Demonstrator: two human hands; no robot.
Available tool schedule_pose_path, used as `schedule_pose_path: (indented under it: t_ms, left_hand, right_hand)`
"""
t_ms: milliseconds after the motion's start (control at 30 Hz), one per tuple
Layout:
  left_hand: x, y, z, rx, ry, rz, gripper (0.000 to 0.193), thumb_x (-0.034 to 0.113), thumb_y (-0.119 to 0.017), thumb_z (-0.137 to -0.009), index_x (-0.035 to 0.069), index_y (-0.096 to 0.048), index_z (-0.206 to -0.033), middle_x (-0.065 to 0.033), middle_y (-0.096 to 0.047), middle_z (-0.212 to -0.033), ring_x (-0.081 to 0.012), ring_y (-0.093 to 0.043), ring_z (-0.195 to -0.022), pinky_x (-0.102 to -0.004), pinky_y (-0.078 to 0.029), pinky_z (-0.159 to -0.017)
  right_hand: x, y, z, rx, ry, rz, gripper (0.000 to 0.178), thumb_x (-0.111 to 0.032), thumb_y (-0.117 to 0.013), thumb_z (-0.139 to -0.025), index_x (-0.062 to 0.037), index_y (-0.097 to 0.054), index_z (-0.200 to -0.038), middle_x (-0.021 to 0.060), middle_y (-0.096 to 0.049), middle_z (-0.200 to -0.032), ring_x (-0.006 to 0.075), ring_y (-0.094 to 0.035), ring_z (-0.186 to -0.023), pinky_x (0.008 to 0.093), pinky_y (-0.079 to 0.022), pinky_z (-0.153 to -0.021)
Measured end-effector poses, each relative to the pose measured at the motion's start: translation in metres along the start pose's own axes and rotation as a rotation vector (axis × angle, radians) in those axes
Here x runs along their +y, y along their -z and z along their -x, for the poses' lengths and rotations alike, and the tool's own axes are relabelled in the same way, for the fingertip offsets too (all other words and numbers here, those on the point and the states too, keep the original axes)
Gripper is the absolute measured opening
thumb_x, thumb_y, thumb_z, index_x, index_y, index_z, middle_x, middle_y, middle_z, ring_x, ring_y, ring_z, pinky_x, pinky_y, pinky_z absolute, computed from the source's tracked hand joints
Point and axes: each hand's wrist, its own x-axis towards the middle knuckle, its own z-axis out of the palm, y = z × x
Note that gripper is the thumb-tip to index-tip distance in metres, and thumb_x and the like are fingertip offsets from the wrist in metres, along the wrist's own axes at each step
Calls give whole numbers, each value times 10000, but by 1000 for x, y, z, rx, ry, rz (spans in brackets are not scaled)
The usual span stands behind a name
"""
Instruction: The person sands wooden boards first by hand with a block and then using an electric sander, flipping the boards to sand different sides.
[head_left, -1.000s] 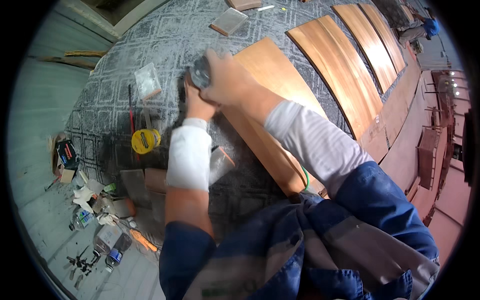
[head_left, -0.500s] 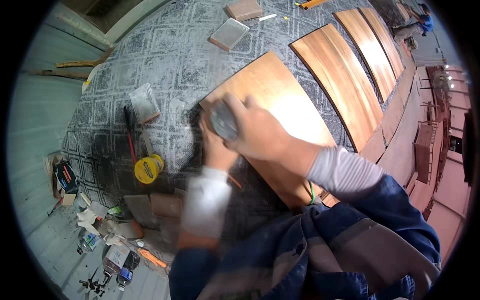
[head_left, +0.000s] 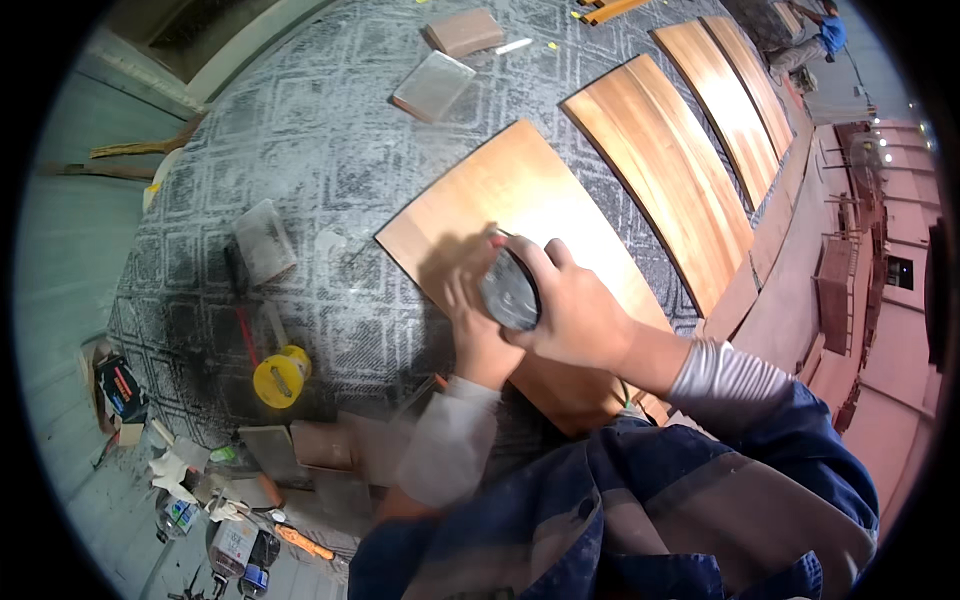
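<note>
My right hand is closed round a dark, rounded hand tool with a small red part at its top. What kind of tool it is, I cannot make out. Against the tool's left side, my left hand wraps its slightly blurred fingers. Both hands are over a smooth, light brown wooden board, near its left edge. The board lies slanted on a dark patterned carpet, its near end close to my body. The tool's underside is hidden.
More wooden boards lie to the right. Left are a grey block, a yellow round container and a red-handled tool. Bottles and scraps crowd the lower left. At the far right, another person works.
Both hands and the dark tool have moved right and nearer to me across the board. My view has shifted slightly, and my grip stays on the tool.
</note>
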Motion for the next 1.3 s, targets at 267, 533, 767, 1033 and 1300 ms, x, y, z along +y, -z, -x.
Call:
schedule_pose_path:
  t_ms: [267, 533, 767, 1033, 1300]
  left_hand:
    - [-21, 21, -95, 81, 179, 129, 1051, 277, -901, -682, -73, -351, -1506, -305, -422, -1498, -433, -396, -1432, -475, -376, -1188]
    - [3, 12, -127, -94, 158, 67, 1034, 276, -849, -706, -82, -318, -1518, -314, -347, -1563, -501, -285, -1481, -517, -279, -1241]
    - [33, -37, -76, -86, -84, -7, 916, 234, -783, -767, -58, -353, -1522, -328, -396, -1510, -510, -369, -1405, -541, -261, -1233]
    - [11, -40, -184, 45, 34, 244, 950, 283, -803, -743, -85, -340, -1487, -313, -427, -1471, -503, -362, -1403, -539, -276, -1234]
    - [52, -77, -97, -115, -9, 105, 899, 263, -766, -768, -86, -370, -1495, -333, -416, -1477, -488, -356, -1432, -571, -240, -1242]
  right_hand:
    - [7, 19, -97, 100, 142, 1, 818, -270, -829, -704, -81, -440, -1398, 308, -597, -1077, 524, -658, -920, 546, -564, -844]
    - [27, 34, -106, 175, 136, -2, 880, -232, -847, -668, -104, -441, -1438, 270, -589, -1108, 491, -655, -989, 515, -557, -897]
    - [55, 47, -39, 121, 90, -66, 839, -250, -829, -687, -101, -440, -1415, 291, -593, -1075, 498, -663, -965, 511, -562, -892]
    - [60, 83, -139, 143, 34, 62, 830, -256, -856, -662, -85, -480, -1382, 271, -614, -1159, 500, -643, -1044, 512, -537, -926]
    - [93, 76, -42, 129, -53, -20, 835, -256, -860, -660, -85, -486, -1387, 278, -600, -1213, 484, -645, -1069, 508, -546, -931]
